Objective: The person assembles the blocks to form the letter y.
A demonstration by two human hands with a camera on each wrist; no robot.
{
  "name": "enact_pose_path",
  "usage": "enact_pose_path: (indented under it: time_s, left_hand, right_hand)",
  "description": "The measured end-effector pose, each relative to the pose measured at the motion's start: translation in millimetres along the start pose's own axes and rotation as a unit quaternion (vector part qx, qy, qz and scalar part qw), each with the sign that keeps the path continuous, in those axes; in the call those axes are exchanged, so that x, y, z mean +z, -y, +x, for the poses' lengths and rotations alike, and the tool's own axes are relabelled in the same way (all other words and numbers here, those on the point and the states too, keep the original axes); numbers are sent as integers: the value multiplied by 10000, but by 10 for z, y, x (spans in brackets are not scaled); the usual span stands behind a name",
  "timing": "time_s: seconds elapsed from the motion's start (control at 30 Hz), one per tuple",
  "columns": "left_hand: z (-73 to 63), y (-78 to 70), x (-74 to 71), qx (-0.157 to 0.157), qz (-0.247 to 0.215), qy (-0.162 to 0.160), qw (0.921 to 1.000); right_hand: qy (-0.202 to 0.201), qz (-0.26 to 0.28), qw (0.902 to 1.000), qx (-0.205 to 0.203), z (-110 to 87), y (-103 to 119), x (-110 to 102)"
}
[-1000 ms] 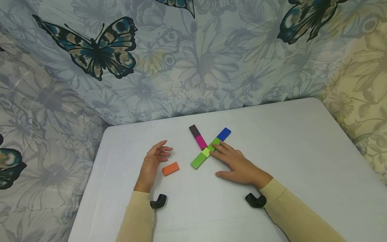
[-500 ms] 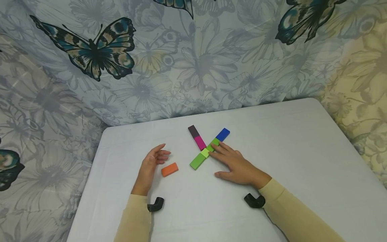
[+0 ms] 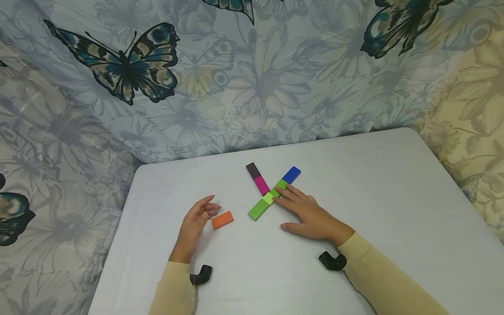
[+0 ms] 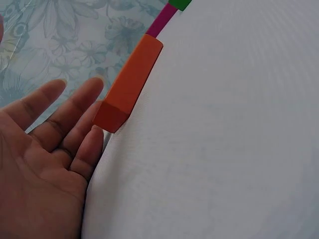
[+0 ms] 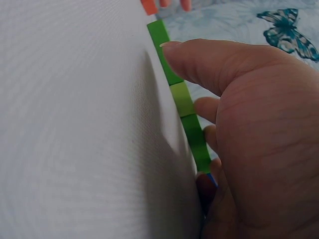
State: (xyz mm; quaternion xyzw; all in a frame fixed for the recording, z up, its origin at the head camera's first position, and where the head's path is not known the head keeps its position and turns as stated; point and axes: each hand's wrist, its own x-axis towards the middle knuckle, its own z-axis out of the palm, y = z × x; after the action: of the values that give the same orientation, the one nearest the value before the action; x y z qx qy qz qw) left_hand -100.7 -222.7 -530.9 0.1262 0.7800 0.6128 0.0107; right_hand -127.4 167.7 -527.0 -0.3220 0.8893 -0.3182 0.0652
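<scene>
An orange block [image 3: 222, 220] lies on the white table, just right of my left hand [image 3: 197, 220]. In the left wrist view that hand's fingers are loosely bent beside the orange block [image 4: 130, 79], with nothing in them. My right hand [image 3: 315, 215] is spread low over the table, its fingertips on or against a diagonal row of blocks. This row runs from a green block [image 3: 258, 210] through a light green block [image 3: 268, 198] and another green block [image 3: 278, 188] to a blue block [image 3: 292, 175]. A magenta block [image 3: 261, 185] and a dark brown block [image 3: 253, 170] branch off to the upper left.
The white table [image 3: 378, 183] backs onto a wall [image 3: 267, 87] covered with flowers and butterflies. Black curved pieces, a left one [image 3: 201, 275] and a right one [image 3: 333, 261], stick out from the sleeves at the wrists.
My left hand has drawn back toward me and down, closer beside the orange block. The right hand and all the blocks keep their places.
</scene>
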Motion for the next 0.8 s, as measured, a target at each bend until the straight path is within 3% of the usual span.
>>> enact_pose_path:
  time_s: [0.1,0.5,0.8]
  left_hand:
    - [-30,1,13,-88,95,3,9999]
    - [-29,-28,67,-348,1210,33,9920]
    - [-39,3,74,-39,1574,-167,9874]
  right_hand:
    - [-2,27,10000,-17,0,0,-7]
    - [-1,39,10000,27,-2,-1,-11]
    - [31,65,9999,100,3,5,-7]
